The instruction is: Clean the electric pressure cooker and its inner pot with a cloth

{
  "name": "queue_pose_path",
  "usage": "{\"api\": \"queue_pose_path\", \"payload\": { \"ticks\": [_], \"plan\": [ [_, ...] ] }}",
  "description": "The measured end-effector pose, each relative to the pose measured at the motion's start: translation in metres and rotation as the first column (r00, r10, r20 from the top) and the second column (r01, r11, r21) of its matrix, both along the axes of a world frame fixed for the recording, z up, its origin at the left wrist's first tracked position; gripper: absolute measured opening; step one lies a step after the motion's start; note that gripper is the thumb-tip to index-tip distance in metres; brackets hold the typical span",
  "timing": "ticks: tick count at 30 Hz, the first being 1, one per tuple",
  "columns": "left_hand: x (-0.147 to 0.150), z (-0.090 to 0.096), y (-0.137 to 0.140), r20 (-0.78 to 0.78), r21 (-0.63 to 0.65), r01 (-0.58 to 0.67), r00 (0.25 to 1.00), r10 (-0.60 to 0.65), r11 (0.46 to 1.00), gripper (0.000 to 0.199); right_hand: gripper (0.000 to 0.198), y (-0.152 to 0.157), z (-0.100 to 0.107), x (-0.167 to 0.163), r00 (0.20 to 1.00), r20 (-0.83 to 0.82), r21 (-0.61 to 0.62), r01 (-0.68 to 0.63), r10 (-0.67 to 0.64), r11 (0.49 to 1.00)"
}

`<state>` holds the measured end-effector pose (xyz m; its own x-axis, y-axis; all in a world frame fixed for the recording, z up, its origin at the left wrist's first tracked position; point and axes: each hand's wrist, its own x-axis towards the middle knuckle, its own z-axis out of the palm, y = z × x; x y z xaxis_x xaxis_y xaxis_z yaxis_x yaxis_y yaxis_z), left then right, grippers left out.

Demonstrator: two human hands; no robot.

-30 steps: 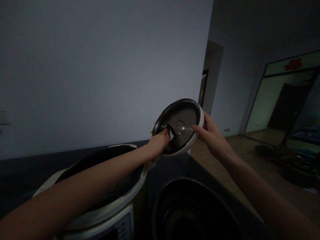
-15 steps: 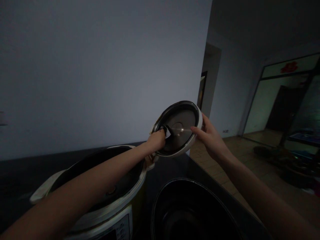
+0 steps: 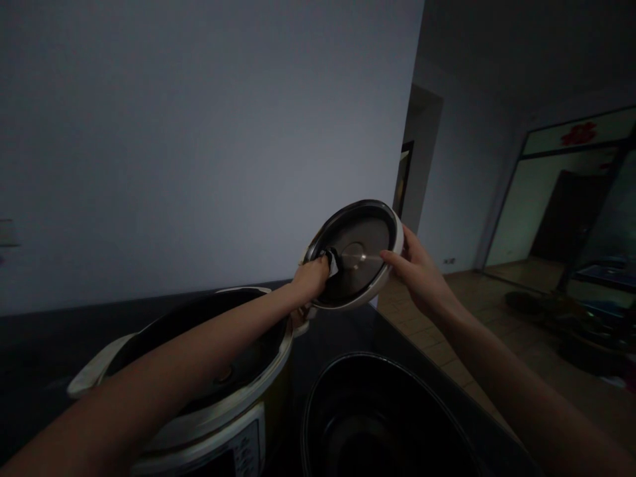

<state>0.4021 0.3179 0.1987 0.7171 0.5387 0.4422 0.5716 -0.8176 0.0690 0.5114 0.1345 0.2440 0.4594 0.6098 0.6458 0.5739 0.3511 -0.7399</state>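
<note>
The round lid (image 3: 365,232) of an electric pressure cooker (image 3: 248,391) is tilted up, its dark metal underside facing me. My right hand (image 3: 420,268) grips the lid's pale right rim, thumb on the inner side and fingers behind. My left hand (image 3: 312,278) is closed on a small black-and-white cloth (image 3: 332,262), pressed against the lower left of the underside. The cooker's body stands below my left forearm, which hides part of its open top. To its right is a black inner pot (image 3: 382,424) with its mouth up.
Cooker and pot stand on a dark countertop (image 3: 342,334) against a pale wall (image 3: 209,146). Past the counter's right edge lies a tiled floor (image 3: 442,341). A glass partition with a red decoration (image 3: 579,134) is at the far right.
The view has shifted slightly. Both hands keep their hold, and the lid and the cloth stay in nearly the same place, with the cloth showing a little more white.
</note>
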Motion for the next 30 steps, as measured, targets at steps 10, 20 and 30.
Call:
{"api": "queue_pose_path", "payload": {
  "ticks": [10, 20, 30],
  "plan": [
    [-0.009, -0.002, -0.023, -0.02, -0.051, 0.042, 0.999, -0.043, 0.998, 0.038, 0.077, 0.002, 0.001, -0.003, 0.997, -0.072, 0.031, -0.025, 0.027, 0.999],
    [0.002, -0.003, -0.027, 0.027, -0.034, 0.195, 0.981, -0.194, 0.98, 0.066, 0.076, 0.002, 0.002, -0.004, 0.999, -0.052, 0.026, -0.015, 0.016, 1.0],
    [0.035, 0.022, -0.002, 0.113, 0.108, 0.097, 0.988, -0.109, 0.989, 0.039, 0.082, 0.001, -0.001, 0.0, 0.999, -0.027, -0.017, 0.018, -0.019, 1.0]
  ]
}}
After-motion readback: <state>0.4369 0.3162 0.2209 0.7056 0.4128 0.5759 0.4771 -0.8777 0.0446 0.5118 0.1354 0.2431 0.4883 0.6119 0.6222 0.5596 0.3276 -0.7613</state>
